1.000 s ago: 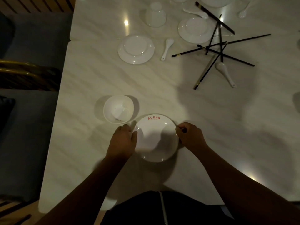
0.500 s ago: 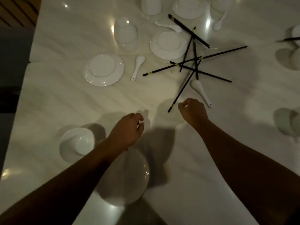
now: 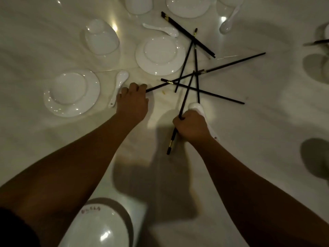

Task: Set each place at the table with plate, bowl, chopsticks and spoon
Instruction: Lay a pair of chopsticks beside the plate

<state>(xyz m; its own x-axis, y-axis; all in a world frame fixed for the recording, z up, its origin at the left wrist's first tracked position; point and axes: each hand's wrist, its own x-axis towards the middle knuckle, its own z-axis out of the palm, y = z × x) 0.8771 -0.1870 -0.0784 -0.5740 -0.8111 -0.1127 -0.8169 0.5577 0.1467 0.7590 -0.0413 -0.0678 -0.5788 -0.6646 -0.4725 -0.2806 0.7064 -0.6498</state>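
Several black chopsticks point(image 3: 195, 72) lie crossed in a heap on the pale marble table point(image 3: 249, 122). My right hand point(image 3: 191, 126) grips one black chopstick point(image 3: 186, 97) from that heap, its gold-banded end sticking out below my fist. A white spoon point(image 3: 197, 106) lies partly under that hand. My left hand point(image 3: 132, 102) rests on the table with its fingertips at the end of another chopstick point(image 3: 156, 87); whether it holds it is hidden. A white spoon point(image 3: 119, 84) lies just left of it. The plate with red lettering point(image 3: 99, 227) sits at the near edge.
Upside-down white plates point(image 3: 71, 92) point(image 3: 160, 55) and an overturned bowl point(image 3: 101, 39) lie beyond my hands. More white dishes point(image 3: 188, 6) and a spoon point(image 3: 228, 20) sit at the far edge. Dim shapes show at the right edge.
Both hands reached forward from the near plate to the chopstick heap. The right hand has closed on a chopstick; the left now touches the end of another. The view tilted up the table.
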